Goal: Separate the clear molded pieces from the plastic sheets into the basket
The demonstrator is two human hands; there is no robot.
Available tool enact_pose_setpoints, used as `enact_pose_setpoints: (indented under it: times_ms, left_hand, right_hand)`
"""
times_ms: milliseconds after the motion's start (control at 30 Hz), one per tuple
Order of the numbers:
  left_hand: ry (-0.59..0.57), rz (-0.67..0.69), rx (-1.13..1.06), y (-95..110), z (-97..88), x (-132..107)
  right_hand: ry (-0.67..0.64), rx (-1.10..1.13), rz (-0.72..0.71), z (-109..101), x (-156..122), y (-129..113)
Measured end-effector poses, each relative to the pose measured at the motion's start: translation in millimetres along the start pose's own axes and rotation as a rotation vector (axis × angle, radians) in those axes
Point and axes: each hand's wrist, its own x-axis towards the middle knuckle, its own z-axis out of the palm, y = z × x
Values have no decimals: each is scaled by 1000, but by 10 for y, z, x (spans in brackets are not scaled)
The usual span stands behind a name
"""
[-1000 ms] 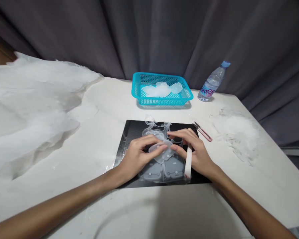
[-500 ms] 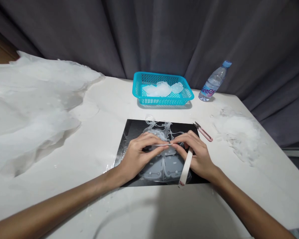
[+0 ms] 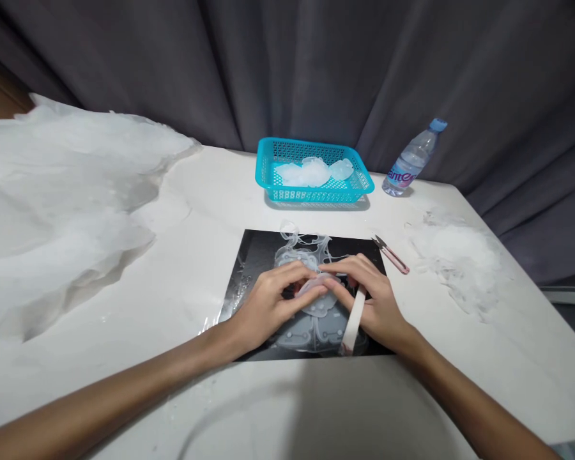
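A black mat [image 3: 256, 255] lies on the white table in front of me, with a clear moulded plastic sheet [image 3: 316, 322] on it. My left hand [image 3: 268, 305] and my right hand [image 3: 371, 297] meet over the sheet, and their fingertips pinch a small clear plastic piece [image 3: 313, 283] between them. My right hand also grips a white flat file-like stick [image 3: 353, 316] that slants down toward the mat's near edge. Loose clear offcuts [image 3: 294, 237] trail off the sheet's far end.
A turquoise basket [image 3: 268, 179] with clear plastic pieces stands behind the mat. Small pink snips [image 3: 390, 253] lie right of the mat. A water bottle [image 3: 411, 160] stands at the back right. White scrap heaps sit at the left [image 3: 52, 204] and at the right [image 3: 453, 252].
The small clear piece has been turned between the fingertips of both hands. The white stick in my right hand has tilted, its lower end swinging left. Both hands stay over the mat.
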Motion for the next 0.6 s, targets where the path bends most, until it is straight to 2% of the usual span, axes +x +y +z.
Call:
enact_pose_setpoints:
  times_ms: [133,267,433,600]
  left_hand:
    - [74,-15,-3,15,-7,17]
    - [100,68,-7,33,-27,-10]
    - [47,128,15,12,-44,-51]
    - [56,147,-2,-7,-45,-31]
  right_hand:
    - [69,29,66,34,-29,28]
    - [72,51,127,30,-69,50]
    - [54,34,88,13,-73,39]
    - [57,32,0,-10,-52,20]
